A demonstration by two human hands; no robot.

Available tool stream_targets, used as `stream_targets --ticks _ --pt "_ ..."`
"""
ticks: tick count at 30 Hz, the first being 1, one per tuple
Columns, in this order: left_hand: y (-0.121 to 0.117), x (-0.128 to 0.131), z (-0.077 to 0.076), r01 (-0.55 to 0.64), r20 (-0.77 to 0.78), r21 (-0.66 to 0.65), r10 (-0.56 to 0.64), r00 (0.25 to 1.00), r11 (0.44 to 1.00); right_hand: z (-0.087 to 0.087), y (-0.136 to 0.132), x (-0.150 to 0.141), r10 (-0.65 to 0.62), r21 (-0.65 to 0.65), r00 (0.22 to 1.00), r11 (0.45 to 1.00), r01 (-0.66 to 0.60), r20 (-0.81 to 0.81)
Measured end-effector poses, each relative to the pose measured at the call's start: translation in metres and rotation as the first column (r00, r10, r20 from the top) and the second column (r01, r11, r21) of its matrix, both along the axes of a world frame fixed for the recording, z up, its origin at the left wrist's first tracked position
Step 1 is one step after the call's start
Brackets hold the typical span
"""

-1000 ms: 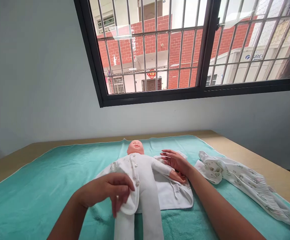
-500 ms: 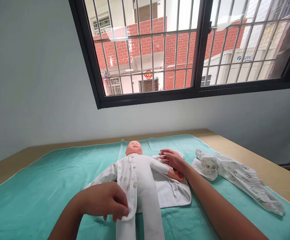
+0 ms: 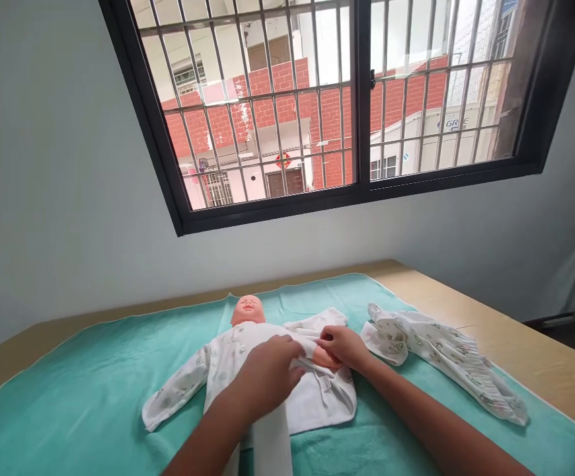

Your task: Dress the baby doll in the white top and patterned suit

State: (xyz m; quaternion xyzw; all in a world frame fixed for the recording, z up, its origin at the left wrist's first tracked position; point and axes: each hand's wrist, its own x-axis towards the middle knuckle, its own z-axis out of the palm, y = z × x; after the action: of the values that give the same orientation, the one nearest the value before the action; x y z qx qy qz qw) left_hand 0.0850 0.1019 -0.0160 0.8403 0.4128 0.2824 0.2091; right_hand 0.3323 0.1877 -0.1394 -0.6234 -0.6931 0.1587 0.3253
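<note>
A baby doll (image 3: 248,309) lies on its back on a turquoise towel, with a white cloth body. A white printed baby jacket (image 3: 176,390) covers its arm on the left side and its chest; the other half is spread under the arm on the right. My right hand (image 3: 345,347) is closed, fingertips pinched at the doll's forearm, just above its bare hand (image 3: 324,357). Over the doll's torso, my left hand (image 3: 270,370) reaches toward that same arm, thumb and fingers apart. It hides part of the jacket front and the doll's body.
Printed baby trousers (image 3: 446,350) lie crumpled on the towel (image 3: 84,377) to the right. The towel covers a wooden table (image 3: 525,344), whose edge shows along the back and right. Behind it stand a wall and a dark-framed barred window (image 3: 277,211).
My left hand has let go of the jacket's front edge and moved right and up toward the doll's arm. My right hand has closed at that arm. The camera view has shifted.
</note>
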Motion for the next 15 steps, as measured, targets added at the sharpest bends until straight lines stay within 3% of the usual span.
stream_targets --ticks 5,8,11,15 --pt "0.052 0.063 -0.043 0.188 -0.360 0.177 -0.114 0.926 0.966 0.005 0.006 0.002 0.111 -0.120 0.931 0.980 -0.161 -0.347" --pt "0.070 0.081 -0.061 0.231 -0.361 0.199 -0.148 0.921 0.952 0.006 0.009 0.009 0.125 -0.129 0.909 0.973 -0.191 -0.397" --pt "0.081 0.077 -0.058 0.201 -0.265 0.227 -0.139 0.954 0.953 0.006 0.012 0.013 0.092 -0.126 0.906 0.980 -0.157 -0.414" --pt "0.095 0.055 -0.034 0.071 -0.184 0.272 -0.021 0.983 0.960 0.004 0.009 0.005 0.069 -0.123 0.926 0.985 -0.122 -0.370"
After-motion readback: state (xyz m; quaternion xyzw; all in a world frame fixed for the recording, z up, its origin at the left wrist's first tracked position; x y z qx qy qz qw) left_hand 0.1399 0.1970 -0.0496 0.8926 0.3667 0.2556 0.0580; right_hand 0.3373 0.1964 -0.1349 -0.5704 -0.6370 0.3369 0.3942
